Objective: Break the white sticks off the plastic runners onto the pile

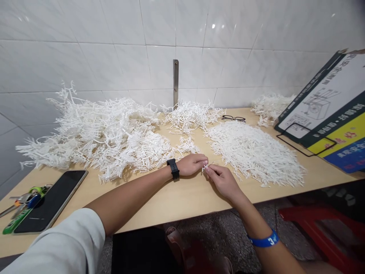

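My left hand (192,164), with a black watch on its wrist, is closed round a small white branched plastic piece (203,168) near the table's front edge. The fingertips of my right hand (224,180) pinch the same piece from the right; a blue band circles that wrist. Left of my hands lies a large tangled heap of white branched pieces (108,133). A flatter pile of small white pieces (253,152) spreads to the right. Just behind my hands is a small white cluster (186,146), and a medium heap (194,114) lies near the wall.
On the wooden table (171,205), a phone (53,201) and keys (25,201) lie at left. Glasses (234,118) rest behind the right pile. A printed box (327,110) and another white heap (270,106) are at right. A red stool (319,224) stands below.
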The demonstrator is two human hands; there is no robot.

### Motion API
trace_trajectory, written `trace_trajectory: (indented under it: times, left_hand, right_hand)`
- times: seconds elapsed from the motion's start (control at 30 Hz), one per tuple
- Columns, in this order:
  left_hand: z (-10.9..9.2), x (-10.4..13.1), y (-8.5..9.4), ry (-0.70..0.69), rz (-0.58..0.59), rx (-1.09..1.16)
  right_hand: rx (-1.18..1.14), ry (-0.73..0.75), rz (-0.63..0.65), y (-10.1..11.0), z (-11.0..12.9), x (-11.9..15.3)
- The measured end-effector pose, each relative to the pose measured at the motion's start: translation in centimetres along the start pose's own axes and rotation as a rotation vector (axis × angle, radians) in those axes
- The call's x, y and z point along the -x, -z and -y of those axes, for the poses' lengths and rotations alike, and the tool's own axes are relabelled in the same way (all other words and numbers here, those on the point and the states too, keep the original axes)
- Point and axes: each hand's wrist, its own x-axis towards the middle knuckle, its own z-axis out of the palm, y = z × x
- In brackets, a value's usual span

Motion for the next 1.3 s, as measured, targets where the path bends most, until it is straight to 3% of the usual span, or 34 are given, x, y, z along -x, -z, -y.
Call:
trace_trajectory:
  times: [0.3,0.63,0.97,1.17,1.3]
  left_hand:
    - [-0.3,-0.3,-0.5,-0.032,0.133,-0.121]
    - [-0.3,0.0,0.0,-0.061,0.223,-0.112]
    - [-0.6,0.4,-0.7,-0.175,0.234,-0.338]
    - [-0.8,0.4,-0.6,-0.235,0.274,-0.308]
    - [-0.7,0.3,-0.7,-0.237,0.276,-0.285]
  right_hand:
    - [0.27,0.074,-0.127,-1.2,0.8,2.6]
    - [0.067,-0.098,-0.09,1.1,-0.5,2.2]
    - [0.121,0.018,0.154,2.3,-0.3,2.5]
    - [0.062,0.032,0.189,2.8,-0.5,2.3]
    - [0.013,0.036,0.293,3.8,-0.6,2.1]
